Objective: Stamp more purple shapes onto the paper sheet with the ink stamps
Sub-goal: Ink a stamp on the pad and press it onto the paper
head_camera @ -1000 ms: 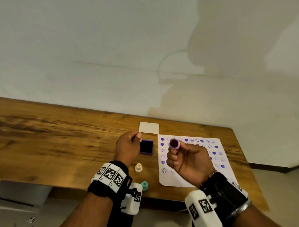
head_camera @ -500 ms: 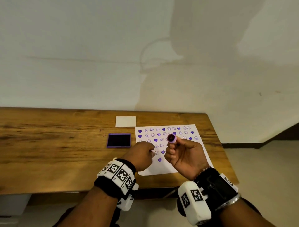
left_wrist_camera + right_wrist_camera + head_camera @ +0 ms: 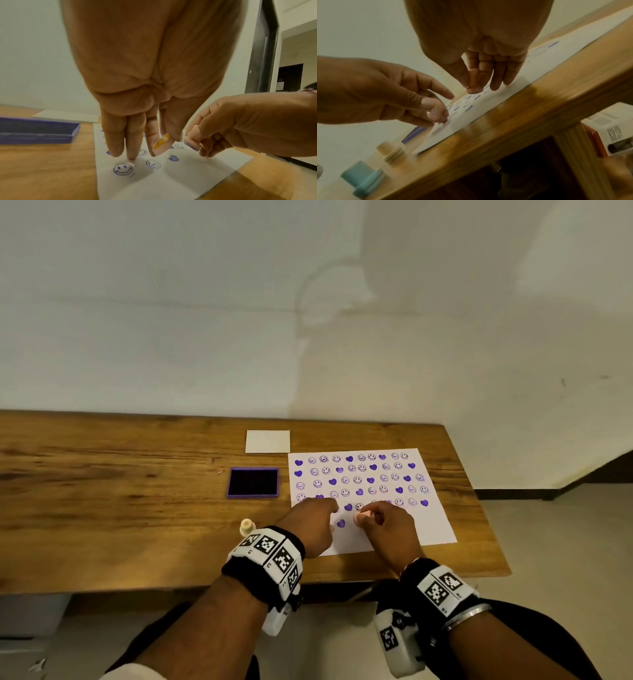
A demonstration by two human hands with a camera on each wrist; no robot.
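The white paper sheet (image 3: 431, 522) with rows of purple hearts and smileys lies at the table's right end. My left hand (image 3: 325, 510) rests several straight fingertips (image 3: 118, 151) on its near left part, while thumb and forefinger pinch a small pink cap (image 3: 162, 143) with a yellow smiley label. My right hand (image 3: 364, 517) pinches a pink stamp (image 3: 192, 142), inked face down and tilted, just above the paper beside a heart print (image 3: 173, 158). That same stamp (image 3: 473, 82) appears low over the sheet in the right wrist view. The purple ink pad (image 3: 252, 482) lies open left of the sheet.
A white card (image 3: 268, 441) lies behind the ink pad. A cream stamp (image 3: 247, 527) stands near the table's front edge, with a teal stamp (image 3: 363, 180) beside it. A white and orange box (image 3: 607, 135) sits below the table. The wall is close behind.
My left hand left the ink pad and came down onto the paper. My right hand turned the stamp from face-up to face-down and lowered it toward the sheet. The head view shifted left.
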